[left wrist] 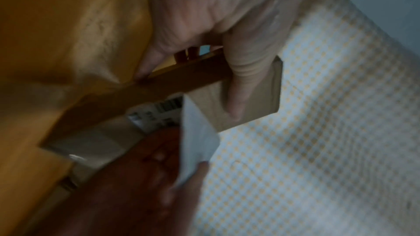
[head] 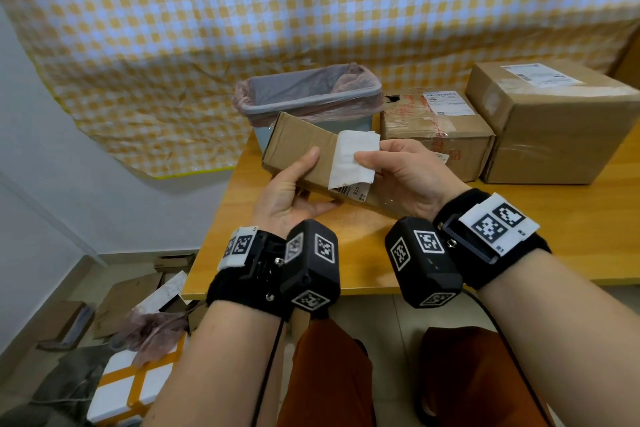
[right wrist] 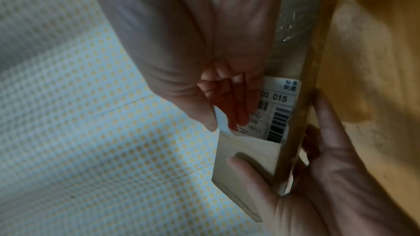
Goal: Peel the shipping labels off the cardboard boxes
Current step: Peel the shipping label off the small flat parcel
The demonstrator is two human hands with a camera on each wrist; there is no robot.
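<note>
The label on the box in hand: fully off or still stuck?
Partly off. The right hand pinches the lifted white flap of the label, but its barcode end still sticks to the box held by the left hand.

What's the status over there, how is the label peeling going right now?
Left hand grips small box. Right hand pinches label, partly peeled, barcode end stuck. Two labelled boxes wait. Nothing blocking.

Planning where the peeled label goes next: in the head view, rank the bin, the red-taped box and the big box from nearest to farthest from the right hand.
From the right hand:
1. Red-taped box, just behind it.
2. Bin, behind and to the left.
3. Big box, far right.
</note>
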